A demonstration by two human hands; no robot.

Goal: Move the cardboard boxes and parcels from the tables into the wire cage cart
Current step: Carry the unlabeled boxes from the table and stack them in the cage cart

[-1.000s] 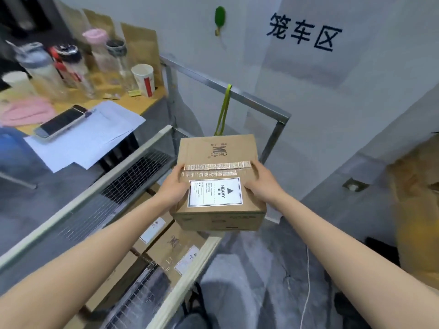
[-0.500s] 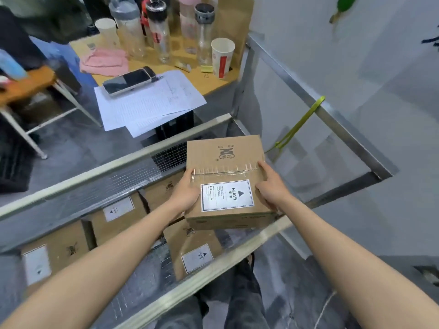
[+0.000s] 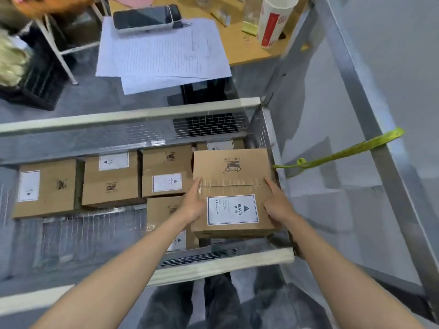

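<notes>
Grey floor (image 3: pixel 268 302) fills the bottom of the frame, with dark trousers (image 3: pixel 213 302) at bottom centre. Just above them the pale near rail of the cart (image 3: pixel 225 263) runs across the frame. Both bare forearms reach over it from the lower corners.

The box (image 3: pixel 231 167) is at centre right, inside the right end of the cart between the near and far rails. Its top sits higher than the boxes (image 3: pixel 111 184) beside it. Whether it rests on anything below cannot be told. The left hand (image 3: pixel 193 205) lies against its left edge and the right hand (image 3: pixel 276 205) against its right edge. The fingers are fairly straight and the box is held between the two palms. A white label (image 3: pixel 232 210) reading HEAVY is on the near half of the lid, between the hands, and a taped seam crosses the lid just beyond it.

Several more labelled boxes lie lower in the cart, from centre out to the left, some touching one another. One is partly hidden under the held box.

A green strap (image 3: pixel 344 151) runs from the cart's right side to a metal bar at the right of the frame.

Beyond the far rail, at top centre, a wooden table (image 3: pixel 242 48) carries lined papers (image 3: pixel 161 51) that hang over its edge. A phone (image 3: pixel 146 17) lies on the papers. A red and white cup (image 3: pixel 273 20) stands towards the upper right.
</notes>
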